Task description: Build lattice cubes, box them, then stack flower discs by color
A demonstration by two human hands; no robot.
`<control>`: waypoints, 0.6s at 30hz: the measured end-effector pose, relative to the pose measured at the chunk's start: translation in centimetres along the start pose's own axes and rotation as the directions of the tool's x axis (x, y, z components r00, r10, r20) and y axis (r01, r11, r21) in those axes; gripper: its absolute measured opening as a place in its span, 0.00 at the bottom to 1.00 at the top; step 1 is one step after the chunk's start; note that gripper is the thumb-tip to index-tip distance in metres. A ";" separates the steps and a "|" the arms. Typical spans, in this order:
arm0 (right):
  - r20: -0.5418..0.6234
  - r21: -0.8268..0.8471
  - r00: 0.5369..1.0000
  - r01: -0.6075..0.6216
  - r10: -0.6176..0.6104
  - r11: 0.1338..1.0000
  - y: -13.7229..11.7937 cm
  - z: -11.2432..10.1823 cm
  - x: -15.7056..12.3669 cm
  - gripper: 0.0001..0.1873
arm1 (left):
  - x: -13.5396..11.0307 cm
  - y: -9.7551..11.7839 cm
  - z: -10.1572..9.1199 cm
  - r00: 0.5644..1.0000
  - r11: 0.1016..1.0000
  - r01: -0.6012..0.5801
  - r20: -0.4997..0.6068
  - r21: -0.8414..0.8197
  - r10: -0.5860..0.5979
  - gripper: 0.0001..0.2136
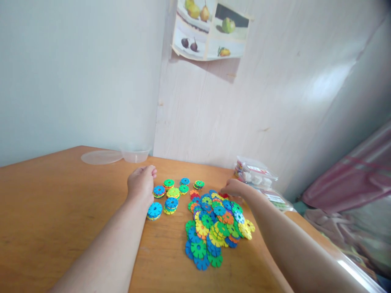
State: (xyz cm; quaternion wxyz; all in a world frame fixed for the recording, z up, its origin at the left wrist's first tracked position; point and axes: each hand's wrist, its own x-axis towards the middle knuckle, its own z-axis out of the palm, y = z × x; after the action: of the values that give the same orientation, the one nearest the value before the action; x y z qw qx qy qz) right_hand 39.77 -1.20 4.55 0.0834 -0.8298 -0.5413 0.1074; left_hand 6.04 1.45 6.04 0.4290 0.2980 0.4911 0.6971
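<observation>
My left hand (141, 184) hovers beside several small stacks, its fingers curled closed; whatever may be inside them is hidden. The stacks are notched plastic snowflake discs, among them a blue-topped stack (154, 210) near my left wrist, a yellow-green one (173, 193) and a green-topped one (168, 183). To their right spreads a loose pile of snowflake discs (210, 224) in blue, green, yellow, orange and red. At the far right edge of this pile, my right hand (234, 187) reaches down with fingers bunched together. A red disc (223, 195) lies right at its fingertips; whether they grip it is unclear.
Behind my left hand stand a clear plastic bowl (136, 156) and a flat clear lid (102, 157). Clear packaged boxes (255, 173) are stacked past my right hand. The wooden table (61, 203) meets the wall, where a fruit picture (210, 30) hangs. Pink fabric (345, 179) lies at right.
</observation>
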 end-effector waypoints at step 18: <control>-0.009 0.555 0.998 0.062 -0.068 0.830 -4.5 1.0 -0.6 0.09 | 0.3 -0.4 0.0 1.000 1.000 -0.002 0.007 0.006 0.002 0.08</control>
State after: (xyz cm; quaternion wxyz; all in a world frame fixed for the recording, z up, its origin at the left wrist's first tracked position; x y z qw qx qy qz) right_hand 35.29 0.05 4.80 0.3208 -0.7506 -0.5152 0.2613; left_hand 6.00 1.73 5.70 0.4291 0.3022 0.4913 0.6951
